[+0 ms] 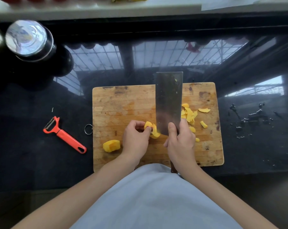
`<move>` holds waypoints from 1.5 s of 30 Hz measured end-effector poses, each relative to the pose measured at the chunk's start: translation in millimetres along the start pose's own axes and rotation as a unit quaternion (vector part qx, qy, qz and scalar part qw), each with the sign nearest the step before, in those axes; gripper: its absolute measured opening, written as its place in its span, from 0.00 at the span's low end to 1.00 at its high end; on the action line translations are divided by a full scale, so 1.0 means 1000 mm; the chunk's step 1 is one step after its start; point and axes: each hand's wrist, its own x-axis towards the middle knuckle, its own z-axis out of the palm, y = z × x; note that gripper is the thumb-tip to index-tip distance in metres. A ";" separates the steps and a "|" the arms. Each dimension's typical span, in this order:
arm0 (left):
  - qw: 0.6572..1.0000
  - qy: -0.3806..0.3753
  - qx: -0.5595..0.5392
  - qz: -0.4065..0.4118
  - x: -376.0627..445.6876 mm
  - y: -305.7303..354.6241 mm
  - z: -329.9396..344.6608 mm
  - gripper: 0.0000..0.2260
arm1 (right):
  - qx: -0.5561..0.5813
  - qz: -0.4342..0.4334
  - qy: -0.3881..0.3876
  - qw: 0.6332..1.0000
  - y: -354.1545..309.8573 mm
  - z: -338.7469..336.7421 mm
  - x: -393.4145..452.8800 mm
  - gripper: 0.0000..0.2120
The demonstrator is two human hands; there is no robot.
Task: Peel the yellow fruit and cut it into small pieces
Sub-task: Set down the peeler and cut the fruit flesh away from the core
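The right hand [179, 142] is curled round the top of the knife handle, knuckles up, with the forefinger laid against the flat of the cleaver [169, 103]. The broad blade points away from the person and stands just right of the fruit. The left hand [136, 138] is arched over the board, its fingertips [149, 129] pinching a peeled yellow fruit piece [152, 130] and holding it down beside the blade. Both forearms reach in from the bottom, elbows spread, over a pale blue shirt [155, 199].

A second peeled chunk [111, 145] lies just left of the left hand, apart from it. To the right of the blade sits one heap of yellow peelings [188, 114], with about five loose scraps scattered near it. All of this rests on one wooden cutting board [123, 103], which has a metal ring at its left edge.

Left of the board, on the dark glossy counter [24, 162], lies one red peeler [63, 135]. One steel cup [30, 39] stands at the far left corner. Water drops [254, 116] spot the counter to the right.
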 end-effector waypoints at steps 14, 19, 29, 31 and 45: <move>1.000 -0.006 0.009 -0.002 -0.002 0.005 -0.002 0.02 | -0.020 -0.021 0.005 1.000 0.013 0.019 0.010 0.08; 1.000 -0.004 0.016 -0.003 -0.003 0.007 -0.003 0.02 | -0.022 -0.017 -0.005 1.000 0.009 0.018 0.009 0.08; 0.963 -0.065 0.224 0.136 -0.011 0.007 0.002 0.17 | -0.121 -0.109 0.052 0.985 -0.017 -0.044 0.036 0.10; 0.932 -0.084 0.307 0.171 -0.015 0.008 0.005 0.25 | -0.178 -0.159 0.012 0.971 -0.022 -0.043 0.052 0.21; 0.983 -0.063 0.080 0.153 -0.045 0.001 -0.122 0.23 | -0.316 -0.153 -0.142 0.925 -0.020 0.055 0.011 0.23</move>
